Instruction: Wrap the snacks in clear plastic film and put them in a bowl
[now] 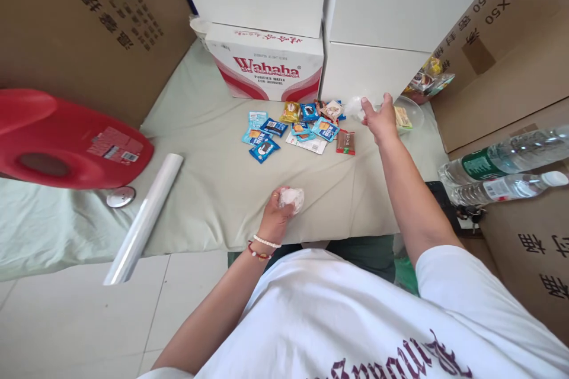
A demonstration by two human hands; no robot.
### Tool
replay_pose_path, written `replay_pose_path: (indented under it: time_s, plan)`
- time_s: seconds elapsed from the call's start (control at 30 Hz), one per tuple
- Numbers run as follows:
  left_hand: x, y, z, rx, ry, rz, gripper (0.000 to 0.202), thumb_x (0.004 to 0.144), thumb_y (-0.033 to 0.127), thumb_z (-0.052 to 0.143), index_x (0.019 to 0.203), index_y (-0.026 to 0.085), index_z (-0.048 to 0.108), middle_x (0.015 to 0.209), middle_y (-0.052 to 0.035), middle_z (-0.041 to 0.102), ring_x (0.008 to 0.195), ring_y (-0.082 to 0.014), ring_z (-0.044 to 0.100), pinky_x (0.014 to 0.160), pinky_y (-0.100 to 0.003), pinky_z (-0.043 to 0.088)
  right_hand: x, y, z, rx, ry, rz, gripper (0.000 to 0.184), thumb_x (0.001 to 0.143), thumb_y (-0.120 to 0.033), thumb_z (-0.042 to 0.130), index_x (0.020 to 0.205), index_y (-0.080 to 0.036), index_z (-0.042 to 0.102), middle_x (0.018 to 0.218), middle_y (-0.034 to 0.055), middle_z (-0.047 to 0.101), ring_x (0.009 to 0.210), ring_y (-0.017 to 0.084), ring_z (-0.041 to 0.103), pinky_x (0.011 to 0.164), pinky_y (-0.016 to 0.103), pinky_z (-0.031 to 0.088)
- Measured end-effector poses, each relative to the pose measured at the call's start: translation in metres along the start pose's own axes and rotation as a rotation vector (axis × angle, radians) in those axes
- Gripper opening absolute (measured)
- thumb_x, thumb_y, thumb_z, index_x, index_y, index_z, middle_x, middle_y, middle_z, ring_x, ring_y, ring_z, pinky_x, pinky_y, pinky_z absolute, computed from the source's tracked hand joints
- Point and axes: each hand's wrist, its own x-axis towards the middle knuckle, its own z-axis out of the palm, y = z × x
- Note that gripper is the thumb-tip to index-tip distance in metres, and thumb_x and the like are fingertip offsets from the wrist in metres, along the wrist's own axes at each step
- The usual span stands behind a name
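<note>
My left hand (276, 216) rests on the pale green cloth (213, 177) near its front edge, fingers closed round a crumpled white wad (292, 196) of wrap or tissue. My right hand (380, 120) reaches far forward to the right end of a pile of small snack packets (302, 128). Its thumb and fingers pinch something white and crinkled (355, 106). A brown packet (345, 142) lies just left of that wrist. A clear bowl (409, 113) with a yellowish item in it sits just beyond the right hand.
A roll of clear film (144, 219) lies diagonally at the cloth's left front, beside a red jug (66, 142) and a small metal disc (120, 196). A Wahaha carton (267, 62) and white boxes stand behind. Two water bottles (502, 172) lie on a cardboard box at right.
</note>
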Motion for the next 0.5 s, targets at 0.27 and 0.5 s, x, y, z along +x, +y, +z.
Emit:
replay_pose_path:
  time_s: [0.27, 0.5]
  plan:
    - [-0.014, -0.006, -0.008, 0.075, -0.023, 0.007, 0.072, 0.061, 0.025, 0.090, 0.127, 0.023, 0.062, 0.100, -0.0031, 0.074, 0.091, -0.0204, 0.070, 0.085, -0.036, 0.057, -0.177, -0.086, 0.028, 0.454, -0.720, -0.040, 0.048, 0.082, -0.050, 0.080, 0.124, -0.027, 0.072, 0.125, 0.0100, 0.067, 0.097, 0.022, 0.065, 0.083, 0.037, 0.056]
    - [-0.005, -0.013, 0.001, -0.031, -0.185, -0.152, 0.050, 0.060, 0.050, 0.094, 0.082, 0.020, 0.061, 0.072, 0.0026, 0.069, 0.060, -0.0131, 0.062, 0.057, -0.027, 0.052, -0.242, -0.074, 0.024, 0.764, -0.407, 0.662, 0.032, 0.076, -0.051, 0.083, 0.086, -0.024, 0.070, 0.077, -0.0022, 0.062, 0.064, 0.013, 0.051, 0.061, 0.027, 0.045]
